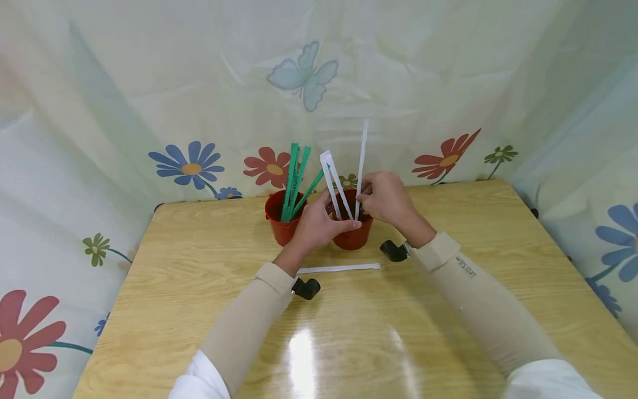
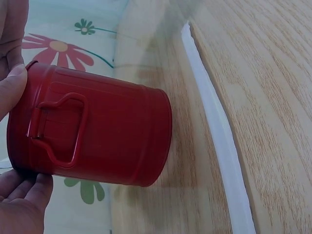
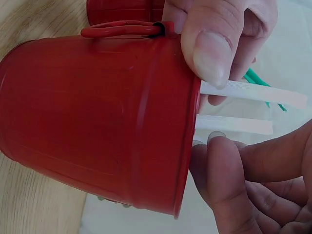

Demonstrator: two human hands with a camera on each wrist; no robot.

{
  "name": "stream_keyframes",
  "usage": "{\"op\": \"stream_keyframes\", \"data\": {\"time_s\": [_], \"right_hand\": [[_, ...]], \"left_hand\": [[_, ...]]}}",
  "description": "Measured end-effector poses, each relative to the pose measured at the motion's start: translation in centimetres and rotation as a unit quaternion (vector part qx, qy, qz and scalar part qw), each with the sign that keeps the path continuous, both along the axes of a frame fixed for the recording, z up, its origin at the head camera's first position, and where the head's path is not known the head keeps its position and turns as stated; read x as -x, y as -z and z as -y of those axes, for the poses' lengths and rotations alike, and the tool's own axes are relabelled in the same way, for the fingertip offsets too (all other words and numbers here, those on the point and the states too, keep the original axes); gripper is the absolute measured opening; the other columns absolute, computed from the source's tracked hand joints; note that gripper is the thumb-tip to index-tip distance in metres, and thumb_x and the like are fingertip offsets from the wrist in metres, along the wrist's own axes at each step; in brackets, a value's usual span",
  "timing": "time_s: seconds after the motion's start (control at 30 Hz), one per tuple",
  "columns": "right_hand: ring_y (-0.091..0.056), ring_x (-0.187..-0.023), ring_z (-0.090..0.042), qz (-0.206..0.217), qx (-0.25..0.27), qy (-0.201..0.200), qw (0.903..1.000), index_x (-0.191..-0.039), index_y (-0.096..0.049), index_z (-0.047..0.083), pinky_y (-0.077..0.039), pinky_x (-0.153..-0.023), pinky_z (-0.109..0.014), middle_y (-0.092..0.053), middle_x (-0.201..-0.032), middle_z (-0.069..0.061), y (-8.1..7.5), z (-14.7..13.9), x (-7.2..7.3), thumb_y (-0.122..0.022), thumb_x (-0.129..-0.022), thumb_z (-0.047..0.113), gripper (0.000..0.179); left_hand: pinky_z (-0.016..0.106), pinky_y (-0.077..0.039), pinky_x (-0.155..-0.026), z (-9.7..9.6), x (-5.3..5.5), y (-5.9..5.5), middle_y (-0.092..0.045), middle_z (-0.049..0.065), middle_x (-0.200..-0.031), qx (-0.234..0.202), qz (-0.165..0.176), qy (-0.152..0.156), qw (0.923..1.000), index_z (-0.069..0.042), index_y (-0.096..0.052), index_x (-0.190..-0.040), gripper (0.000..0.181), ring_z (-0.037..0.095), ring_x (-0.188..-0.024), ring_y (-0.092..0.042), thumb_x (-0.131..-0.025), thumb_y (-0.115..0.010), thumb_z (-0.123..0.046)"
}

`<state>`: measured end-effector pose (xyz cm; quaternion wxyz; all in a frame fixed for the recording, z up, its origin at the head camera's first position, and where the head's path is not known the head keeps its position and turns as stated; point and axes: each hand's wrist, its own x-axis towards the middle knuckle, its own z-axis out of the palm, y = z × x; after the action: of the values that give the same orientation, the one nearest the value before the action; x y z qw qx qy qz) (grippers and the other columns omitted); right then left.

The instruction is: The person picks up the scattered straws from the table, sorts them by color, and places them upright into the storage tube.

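Note:
My left hand (image 1: pixel 319 221) grips the rim of the right-hand red bucket (image 1: pixel 351 239), thumb at the front. Two white paper-wrapped straws (image 1: pixel 330 180) lean inside that bucket. Above it, my right hand (image 1: pixel 386 199) pinches a third white straw (image 1: pixel 363 149), held nearly upright with its low end at the bucket's mouth. In the right wrist view the bent fingers (image 3: pixel 226 170) meet at the rim, and hide most of that straw. The left wrist view shows the bucket (image 2: pixel 107 136) standing upright on the table, its wire handle folded down.
Close on the left stands a second red bucket (image 1: pixel 279 227) with several green wrapped straws (image 1: pixel 293 180). Another white straw (image 1: pixel 344 269) lies crosswise on the wooden table (image 1: pixel 199 310) in front of the buckets. A flowered curtain (image 1: pixel 399 83) hangs behind the table's far edge.

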<state>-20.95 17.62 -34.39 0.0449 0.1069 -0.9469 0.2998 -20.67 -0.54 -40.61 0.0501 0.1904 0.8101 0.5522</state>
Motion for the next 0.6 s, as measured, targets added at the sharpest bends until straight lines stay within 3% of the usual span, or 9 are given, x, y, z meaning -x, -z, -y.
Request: {"op": "stream_keyframes", "data": {"time_s": [0.23, 0.43, 0.6], "right_hand": [[-0.07, -0.059, -0.012, 0.04, 0.013, 0.008, 0.9991, -0.096, -0.075, -0.005, -0.058, -0.055, -0.026, -0.078, -0.085, -0.019, 0.0, -0.1, 0.1, -0.07, -0.095, 0.004, 0.01], [-0.073, -0.061, -0.014, 0.07, 0.019, 0.01, 0.9973, -0.105, -0.073, -0.009, -0.062, -0.057, -0.027, -0.078, -0.095, -0.025, -0.4, -0.2, -0.1, -0.071, -0.095, 0.006, 0.017], [-0.072, -0.061, -0.015, 0.063, 0.012, 0.002, 0.998, -0.106, -0.073, -0.008, -0.061, -0.057, -0.027, -0.078, -0.096, -0.025, -0.9, -0.2, -0.7, -0.072, -0.095, 0.007, 0.019]], "left_hand": [[0.05, -0.057, -0.105, -0.3, -0.1, 0.1, -0.068, 0.008, -0.14, -0.009, 0.003, 0.004, 0.9999, -0.019, -0.05, -0.146, 0.072, 0.033, -0.131, -0.064, -0.085, -0.088, -0.028], [0.051, -0.056, -0.107, -0.4, -0.3, 0.2, -0.066, 0.011, -0.14, -0.009, 0.003, 0.01, 0.9999, -0.017, -0.049, -0.145, 0.071, 0.034, -0.131, -0.064, -0.086, -0.087, -0.026], [0.046, -0.057, -0.106, -0.2, -0.3, 0.2, -0.067, 0.006, -0.141, 0.002, -0.006, -0.002, 1.0, -0.019, -0.05, -0.146, 0.072, 0.03, -0.128, -0.065, -0.086, -0.088, -0.029]]}}
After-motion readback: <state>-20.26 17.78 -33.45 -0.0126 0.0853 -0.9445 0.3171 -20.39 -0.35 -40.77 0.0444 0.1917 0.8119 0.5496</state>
